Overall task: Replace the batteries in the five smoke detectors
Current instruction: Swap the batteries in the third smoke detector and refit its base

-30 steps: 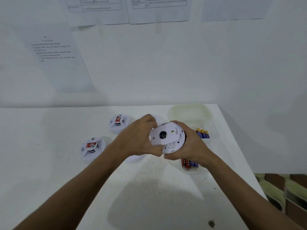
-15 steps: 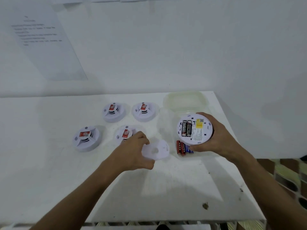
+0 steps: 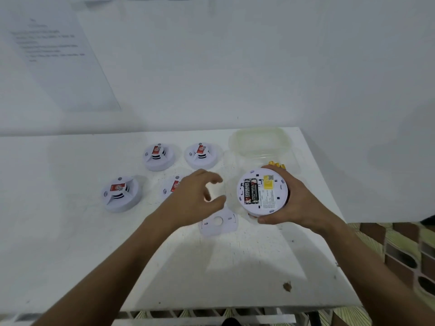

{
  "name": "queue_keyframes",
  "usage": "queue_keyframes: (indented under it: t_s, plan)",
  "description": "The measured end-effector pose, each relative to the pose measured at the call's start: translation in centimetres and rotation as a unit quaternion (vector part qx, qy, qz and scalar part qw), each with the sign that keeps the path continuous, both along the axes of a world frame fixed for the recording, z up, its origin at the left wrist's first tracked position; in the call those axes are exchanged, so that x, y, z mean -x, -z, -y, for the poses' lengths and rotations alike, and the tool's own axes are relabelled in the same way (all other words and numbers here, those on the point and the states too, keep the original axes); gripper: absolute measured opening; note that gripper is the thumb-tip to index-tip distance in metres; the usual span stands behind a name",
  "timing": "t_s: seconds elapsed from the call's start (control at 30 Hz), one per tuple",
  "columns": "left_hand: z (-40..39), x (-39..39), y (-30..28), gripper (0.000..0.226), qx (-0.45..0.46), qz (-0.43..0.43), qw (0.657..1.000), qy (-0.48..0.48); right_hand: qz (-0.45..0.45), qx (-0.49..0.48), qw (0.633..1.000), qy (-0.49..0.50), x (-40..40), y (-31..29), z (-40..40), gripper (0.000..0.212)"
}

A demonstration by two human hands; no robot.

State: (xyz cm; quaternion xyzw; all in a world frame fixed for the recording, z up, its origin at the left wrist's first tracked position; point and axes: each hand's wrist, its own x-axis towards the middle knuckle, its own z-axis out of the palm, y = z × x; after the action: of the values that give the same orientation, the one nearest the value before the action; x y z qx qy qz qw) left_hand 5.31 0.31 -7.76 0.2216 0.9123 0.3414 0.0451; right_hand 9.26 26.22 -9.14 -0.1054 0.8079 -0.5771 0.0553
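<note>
Head view: right hand (image 3: 290, 203) gripped the opened smoke detector (image 3: 262, 191) above the desk (image 3: 211, 267). Its two batteries (image 3: 251, 192) ran away from the viewer, just right of the empty, loosely curled left hand (image 3: 200, 196), the nearer free grip.

Right hand (image 3: 296, 203) gripping round white smoke detector (image 3: 262, 192), back up, two black batteries (image 3: 251, 192) exposed. Left hand (image 3: 195, 196) hovering, fingers loosely curled, above flat white plastic cover plate (image 3: 219, 222) on white table (image 3: 70, 243).

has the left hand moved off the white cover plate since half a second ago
Yes. The left hand has let go of the flat white round-holed cover plate, now lying on the white table, and has lifted toward the right hand's opened smoke detector.
</note>
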Motion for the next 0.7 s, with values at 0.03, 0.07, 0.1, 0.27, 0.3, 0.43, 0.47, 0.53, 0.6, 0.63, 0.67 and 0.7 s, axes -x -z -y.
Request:
queue_keyframes:
  t_s: [0.03, 0.07, 0.1, 0.27, 0.3, 0.43, 0.47, 0.53, 0.6, 0.63, 0.67, 0.7]
  plan:
    - [-0.5, 0.1, -0.9, 0.039, -0.03, 0.001, 0.999, 0.012, -0.001, -0.001, 1.0, -0.003, 0.1, 0.1, 0.3, 0.097]
    - [-0.9, 0.1, -1.8, 0.039, -0.046, 0.01, 0.998, 0.029, -0.001, -0.001, 1.0, -0.007, 0.1, 0.1, 0.5, 0.098]
    - [-1.2, 0.2, -2.4, 0.039, -0.049, 0.021, 0.997, 0.048, -0.002, 0.0, 1.0, -0.011, 0.2, 0.2, 0.7, 0.099]
    - [-1.8, 1.0, -3.6, 0.048, 0.028, 0.045, 0.994, 0.097, -0.02, 0.017, 1.0, -0.009, 0.5, -0.1, 1.5, 0.1]
    - [-1.9, 1.1, -3.7, 0.048, 0.03, 0.052, 0.994, 0.095, -0.022, 0.018, 1.0, -0.008, 0.5, -0.2, 1.6, 0.099]
    - [-2.3, 1.1, -3.7, 0.05, 0.033, 0.056, 0.994, 0.091, -0.03, 0.02, 0.999, 0.001, 0.6, -0.2, 1.9, 0.097]
    - [-2.3, 1.1, -3.8, 0.051, 0.035, 0.054, 0.994, 0.091, -0.032, 0.022, 0.999, 0.003, 0.6, -0.2, 1.9, 0.097]
    - [-2.4, 1.1, -4.0, 0.053, 0.042, 0.051, 0.994, 0.09, -0.036, 0.021, 0.999, 0.003, 0.6, -0.2, 1.9, 0.095]
    - [-2.6, 1.1, -4.2, 0.054, 0.066, 0.038, 0.993, 0.094, -0.04, 0.012, 0.999, 0.002, 0.7, -0.3, 2.1, 0.093]
    - [-2.7, 1.2, -4.3, 0.055, 0.08, 0.028, 0.992, 0.098, -0.042, 0.008, 0.999, 0.001, 0.8, -0.3, 2.2, 0.093]
    - [-2.8, 1.2, -4.4, 0.055, 0.092, 0.019, 0.99, 0.102, -0.043, 0.004, 0.999, 0.001, 0.8, -0.3, 2.4, 0.093]
    - [-2.9, 1.3, -4.4, 0.056, 0.099, 0.014, 0.989, 0.105, -0.044, 0.001, 0.999, 0.002, 0.9, -0.2, 2.5, 0.093]
